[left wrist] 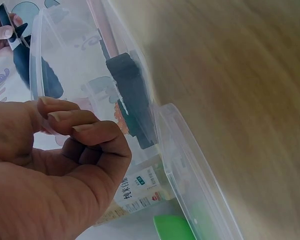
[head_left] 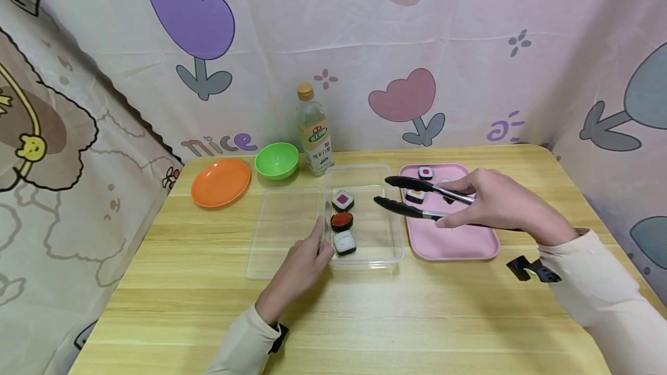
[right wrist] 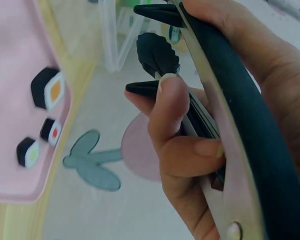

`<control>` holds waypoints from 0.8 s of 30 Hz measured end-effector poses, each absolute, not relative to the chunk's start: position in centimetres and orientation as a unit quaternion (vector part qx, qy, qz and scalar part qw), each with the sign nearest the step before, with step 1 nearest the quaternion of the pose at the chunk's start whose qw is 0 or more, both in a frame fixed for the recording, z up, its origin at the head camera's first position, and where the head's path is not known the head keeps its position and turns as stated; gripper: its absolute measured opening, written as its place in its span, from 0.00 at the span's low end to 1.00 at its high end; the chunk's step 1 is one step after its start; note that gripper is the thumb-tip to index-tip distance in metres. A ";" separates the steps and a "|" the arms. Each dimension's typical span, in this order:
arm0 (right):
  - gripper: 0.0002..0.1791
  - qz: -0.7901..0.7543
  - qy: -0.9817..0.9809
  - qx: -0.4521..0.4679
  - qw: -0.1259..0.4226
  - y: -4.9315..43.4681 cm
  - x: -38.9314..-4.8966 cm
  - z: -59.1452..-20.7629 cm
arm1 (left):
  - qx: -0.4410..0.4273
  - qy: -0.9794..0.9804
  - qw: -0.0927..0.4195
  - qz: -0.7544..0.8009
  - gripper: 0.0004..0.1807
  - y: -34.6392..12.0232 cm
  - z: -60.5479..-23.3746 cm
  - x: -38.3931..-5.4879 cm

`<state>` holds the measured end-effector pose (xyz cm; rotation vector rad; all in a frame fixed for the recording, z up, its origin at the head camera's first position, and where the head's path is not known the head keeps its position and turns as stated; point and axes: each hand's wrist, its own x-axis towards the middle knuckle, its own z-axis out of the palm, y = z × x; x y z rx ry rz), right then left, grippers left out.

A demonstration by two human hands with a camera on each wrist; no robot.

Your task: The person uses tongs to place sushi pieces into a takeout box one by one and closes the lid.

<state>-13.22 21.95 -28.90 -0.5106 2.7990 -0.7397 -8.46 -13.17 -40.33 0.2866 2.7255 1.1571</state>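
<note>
My left hand (head_left: pixel 302 265) grips the left wall of a clear plastic container (head_left: pixel 377 256) near its front corner; its curled fingers (left wrist: pixel 102 131) show at the wall in the left wrist view. Along that side inside sit three toy sushi pieces: a white roll with a red centre (head_left: pixel 343 200), one with an orange-red top (head_left: pixel 341 220) and a white-topped one (head_left: pixel 344 242). My right hand (head_left: pixel 487 201) holds black-and-steel tongs (head_left: pixel 403 208), tips spread with nothing between them, over the container's right side. Under the tongs and hand, a pink tray (head_left: pixel 453 245) bears three sushi rolls (right wrist: pixel 49 89).
A clear lid (head_left: pixel 283 230) lies flat left of the container. Farther back stand an orange plate (head_left: pixel 221 184), a green bowl (head_left: pixel 277 161) and a labelled bottle with a yellow-orange cap (head_left: pixel 315 132). A patterned cloth (head_left: pixel 323 28) hangs behind the wooden table (head_left: pixel 365 323).
</note>
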 end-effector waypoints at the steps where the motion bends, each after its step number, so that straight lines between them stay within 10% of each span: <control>1: 0.42 -0.251 0.948 -0.168 0.100 22.3 -13.3 -29.0 | 0.096 0.913 0.084 0.388 0.39 -13.2 -40.3 -8.5; 24: 0.50 -0.251 0.962 -0.071 0.084 29.2 -14.6 -33.4 | 0.099 0.914 0.082 0.385 0.39 -13.2 -40.5 -8.5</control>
